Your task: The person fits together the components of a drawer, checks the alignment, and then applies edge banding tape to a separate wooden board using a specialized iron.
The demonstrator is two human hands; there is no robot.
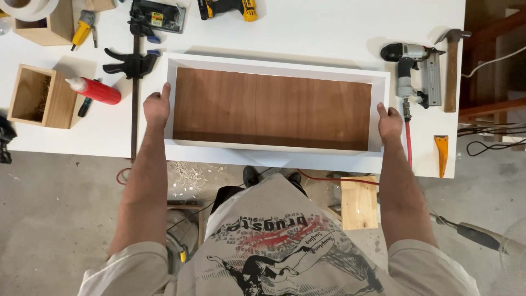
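A long white box frame [274, 61] with a brown wooden bottom panel [272, 107] lies open side up on the white workbench [329, 27]. My left hand [157, 107] grips the frame's left end wall. My right hand [389, 123] grips its right end wall. Both forearms reach in from below, and the box sits between them near the bench's front edge.
Left of the box lie a black bar clamp [133, 66], a red glue bottle [96, 90] and a small wooden box [38, 96]. A nail gun [416, 71], hammer [451, 66] and yellow scraper [441, 153] sit right. A yellow drill [227, 8] lies at the back.
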